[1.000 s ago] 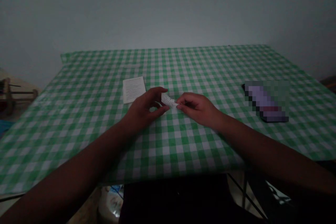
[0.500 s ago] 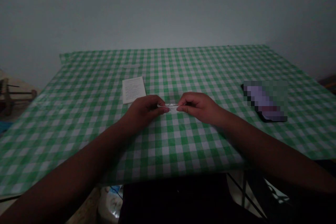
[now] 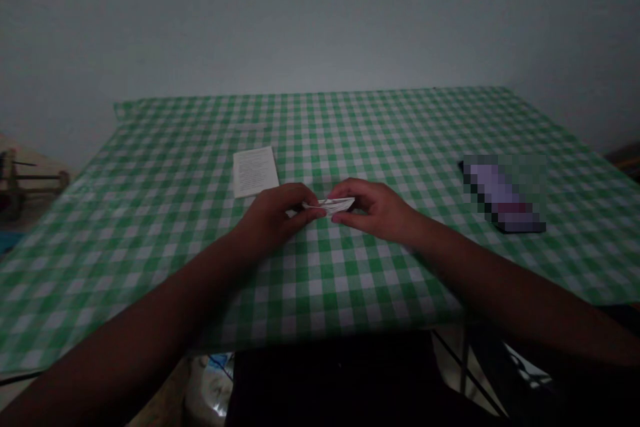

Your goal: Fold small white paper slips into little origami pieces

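Note:
A small folded white paper [image 3: 341, 205] with dark lines on it is held between my two hands, just above the tablecloth. My left hand [image 3: 277, 213] pinches its left end between thumb and fingers. Around the right part of the paper, my right hand [image 3: 377, 210] has its thumb below and its fingers above, with the paper's right end showing between them. Beyond my left hand lies a flat white sheet or booklet [image 3: 255, 172] with printed text.
A green and white checked tablecloth [image 3: 320, 273] covers the table, which stands against a pale wall [image 3: 320, 20]. A dark-edged phone [image 3: 503, 197], partly pixelated, lies to the right. Wooden furniture [image 3: 33, 177] shows at the far left.
My right thumb and fingers have spread apart and shifted slightly left along the folded paper. More of its right end now shows. My left hand has barely moved.

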`<state>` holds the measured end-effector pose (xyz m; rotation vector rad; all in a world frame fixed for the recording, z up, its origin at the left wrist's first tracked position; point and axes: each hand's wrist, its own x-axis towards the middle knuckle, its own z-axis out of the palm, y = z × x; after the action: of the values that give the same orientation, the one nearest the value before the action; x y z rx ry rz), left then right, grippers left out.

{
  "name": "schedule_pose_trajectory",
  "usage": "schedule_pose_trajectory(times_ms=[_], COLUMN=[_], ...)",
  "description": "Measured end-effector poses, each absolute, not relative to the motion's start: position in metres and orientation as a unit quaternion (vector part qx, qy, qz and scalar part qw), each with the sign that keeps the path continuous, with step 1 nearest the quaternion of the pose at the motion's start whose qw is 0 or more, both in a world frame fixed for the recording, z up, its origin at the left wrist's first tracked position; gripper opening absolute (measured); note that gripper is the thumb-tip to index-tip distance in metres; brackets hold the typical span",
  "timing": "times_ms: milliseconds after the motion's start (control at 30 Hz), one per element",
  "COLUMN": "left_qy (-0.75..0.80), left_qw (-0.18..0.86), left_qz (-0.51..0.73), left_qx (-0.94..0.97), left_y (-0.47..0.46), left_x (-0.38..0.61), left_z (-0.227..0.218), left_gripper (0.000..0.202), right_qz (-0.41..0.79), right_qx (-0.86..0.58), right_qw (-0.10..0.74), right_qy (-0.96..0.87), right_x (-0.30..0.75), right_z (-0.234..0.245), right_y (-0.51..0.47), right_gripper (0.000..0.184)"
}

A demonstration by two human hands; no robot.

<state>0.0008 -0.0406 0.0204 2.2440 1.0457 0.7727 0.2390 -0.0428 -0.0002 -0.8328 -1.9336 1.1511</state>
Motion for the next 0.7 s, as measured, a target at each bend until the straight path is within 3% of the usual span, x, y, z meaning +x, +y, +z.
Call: schedule_pose_trajectory(times_ms=[300,700], left_qy=[0.344,0.371], left_qw=[0.252,0.205], left_qz=[0.347,0.293], left_qx=[0.835,0.857], left_y=[-0.0390,-0.0336], left_x=[0.0004,-0.0071], left_z=[0.0206,0.0215], left_gripper=[0.017,0.012], right_qz=[0.432,0.435], right_qx=[-0.336,-0.350], right_qw=[0.395,0.386], right_qy=[-0.738,-0.734], right_x=[0.2380,0.2396], right_z=[-0.0048,-0.0028], right_y=[-0.0419,-0.0405], right_gripper=[0.021,0.021])
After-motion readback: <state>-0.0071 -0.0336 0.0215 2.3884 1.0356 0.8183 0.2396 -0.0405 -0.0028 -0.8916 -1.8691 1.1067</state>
